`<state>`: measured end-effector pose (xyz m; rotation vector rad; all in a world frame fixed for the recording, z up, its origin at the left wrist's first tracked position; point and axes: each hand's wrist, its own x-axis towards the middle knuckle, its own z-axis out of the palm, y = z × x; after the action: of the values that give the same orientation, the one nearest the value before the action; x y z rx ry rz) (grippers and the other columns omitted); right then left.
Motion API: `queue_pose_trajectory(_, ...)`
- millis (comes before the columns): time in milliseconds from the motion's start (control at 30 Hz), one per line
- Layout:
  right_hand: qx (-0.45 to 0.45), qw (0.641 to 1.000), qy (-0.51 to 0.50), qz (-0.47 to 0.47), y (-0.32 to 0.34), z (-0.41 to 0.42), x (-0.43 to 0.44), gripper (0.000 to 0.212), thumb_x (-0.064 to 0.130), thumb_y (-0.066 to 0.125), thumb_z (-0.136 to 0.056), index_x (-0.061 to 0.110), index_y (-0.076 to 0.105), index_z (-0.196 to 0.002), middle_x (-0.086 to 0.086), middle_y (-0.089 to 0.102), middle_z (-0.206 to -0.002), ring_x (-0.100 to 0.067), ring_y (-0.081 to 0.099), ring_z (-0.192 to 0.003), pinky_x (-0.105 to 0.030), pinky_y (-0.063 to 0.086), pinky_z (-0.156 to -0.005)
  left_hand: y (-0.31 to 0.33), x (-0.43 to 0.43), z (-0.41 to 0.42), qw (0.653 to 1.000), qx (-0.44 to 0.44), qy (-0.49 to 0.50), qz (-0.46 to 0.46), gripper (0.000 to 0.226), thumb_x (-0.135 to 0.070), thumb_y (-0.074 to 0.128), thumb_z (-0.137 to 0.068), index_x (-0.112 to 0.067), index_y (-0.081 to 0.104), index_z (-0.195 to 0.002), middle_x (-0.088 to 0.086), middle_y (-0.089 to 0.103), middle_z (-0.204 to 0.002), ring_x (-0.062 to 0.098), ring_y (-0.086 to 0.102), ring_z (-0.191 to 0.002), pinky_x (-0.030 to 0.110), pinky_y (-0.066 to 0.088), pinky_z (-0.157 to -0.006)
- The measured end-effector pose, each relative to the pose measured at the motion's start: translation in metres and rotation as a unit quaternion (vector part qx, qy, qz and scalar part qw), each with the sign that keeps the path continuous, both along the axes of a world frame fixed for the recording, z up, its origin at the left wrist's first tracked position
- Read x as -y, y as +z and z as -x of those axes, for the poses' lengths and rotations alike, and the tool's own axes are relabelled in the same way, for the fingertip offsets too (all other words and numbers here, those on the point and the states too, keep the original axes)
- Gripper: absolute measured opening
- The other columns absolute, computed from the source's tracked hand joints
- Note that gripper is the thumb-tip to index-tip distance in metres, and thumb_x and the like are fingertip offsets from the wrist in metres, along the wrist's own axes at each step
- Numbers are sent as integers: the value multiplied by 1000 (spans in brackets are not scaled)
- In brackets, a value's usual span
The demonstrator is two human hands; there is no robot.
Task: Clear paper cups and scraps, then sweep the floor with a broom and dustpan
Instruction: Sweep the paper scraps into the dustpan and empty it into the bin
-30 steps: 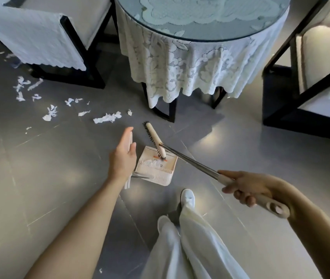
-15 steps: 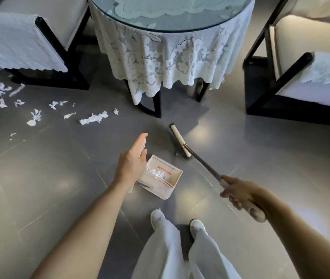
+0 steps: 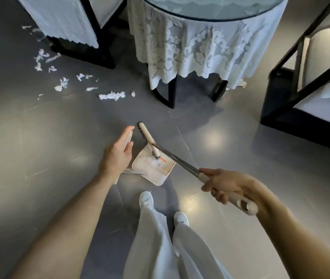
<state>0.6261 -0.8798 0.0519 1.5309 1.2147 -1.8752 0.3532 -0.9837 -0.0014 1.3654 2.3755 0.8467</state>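
Note:
A cream dustpan [image 3: 161, 174] stands on the grey floor just ahead of my feet, with bits of white paper inside. My left hand [image 3: 117, 156] holds its upright white handle, index finger stretched along it. My right hand [image 3: 225, 188] grips the cream end of the broom handle [image 3: 180, 161]. The broom head [image 3: 146, 135] lies across the pan's far edge, bristles reaching into the pan. White paper scraps [image 3: 111, 96] lie strewn over the floor to the far left, several of them trailing toward the left chair.
A round glass-topped table with a lace cloth [image 3: 196, 49] stands straight ahead on dark legs. Dark-framed chairs with white cushions stand at the left [image 3: 83, 23] and right [image 3: 309, 81]. One scrap [image 3: 241, 83] lies under the table's right side.
Half a second ago the broom head was out on the floor to the right of the pan; it has swept back onto the pan's edge. My left hand stays on the dustpan handle.

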Motion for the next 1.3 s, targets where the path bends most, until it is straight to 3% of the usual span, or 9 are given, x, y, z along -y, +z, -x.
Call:
queue_pose_trajectory(133,-21,998,54,-23,13,18,0,52,2,51,-95,32,40,-137,-4,44,-55,-7,39,-35,-17,36,-33,13,52,0,996,10,89,-8,42,-8,55,-94,-22,54,-133,19,65,-86,47,55,-73,43,50,-67)
queue_pose_trajectory(267,-38,995,89,-37,16,48,14,51,2,50,-96,34,41,-133,-3,43,-54,-7,38,-34,-17,36,-31,20,112,7,983,11,185,9,43,-10,51,-95,-25,49,-135,15,68,-107,44,59,-88,38,46,-75)
queue_pose_trajectory(433,-59,985,160,-41,14,93,49,50,5,52,-96,33,39,-135,1,47,-44,-7,40,-35,-17,37,-32,10,199,17,957,13,290,14,42,-15,52,-95,-32,47,-132,11,68,-101,40,62,-85,28,39,-70)
queue_pose_trajectory(600,-61,971,226,-35,3,145,114,50,5,56,-94,30,42,-135,-1,50,-46,-7,42,-36,-17,39,-33,-3,297,21,924,117,363,-43,45,-8,50,-96,-30,46,-135,3,59,-132,24,56,-122,31,41,-98)
queue_pose_trajectory(700,-54,965,255,-25,-8,175,168,50,4,57,-93,28,44,-135,-3,50,-48,-7,42,-37,-18,39,-34,-6,364,23,908,73,412,8,43,-17,52,-97,-39,44,-133,-2,58,-134,23,56,-121,30,41,-95)
queue_pose_trajectory(800,-50,959,277,-20,-17,200,226,53,3,58,-93,25,44,-138,-3,51,-49,-7,42,-37,-18,39,-34,-6,426,26,888,93,449,22,44,-22,52,-97,-39,45,-137,-1,60,-132,27,58,-119,33,43,-95)
queue_pose_trajectory(933,-55,937,340,-48,-28,227,301,54,1,57,-92,21,43,-140,-8,51,-64,-9,43,-42,-19,40,-37,-2,498,30,872,103,478,17,46,-23,51,-97,-54,41,-130,7,67,-117,33,63,-104,36,48,-87)
queue_pose_trajectory(1067,-56,903,412,-112,-40,246,359,49,6,58,-90,21,46,-136,-9,56,-69,-13,48,-49,-24,44,-46,-3,554,41,859,100,501,25,47,-24,51,-97,-60,35,-124,3,69,-107,29,63,-85,28,42,-75)
queue_pose_trajectory(1300,-42,858,493,-137,-55,269,409,40,5,56,-89,11,49,-128,-13,59,-74,-17,53,-52,-28,48,-54,-19,606,65,855,148,495,39,41,-25,50,-98,-50,44,-131,7,67,-114,33,64,-94,36,50,-84)
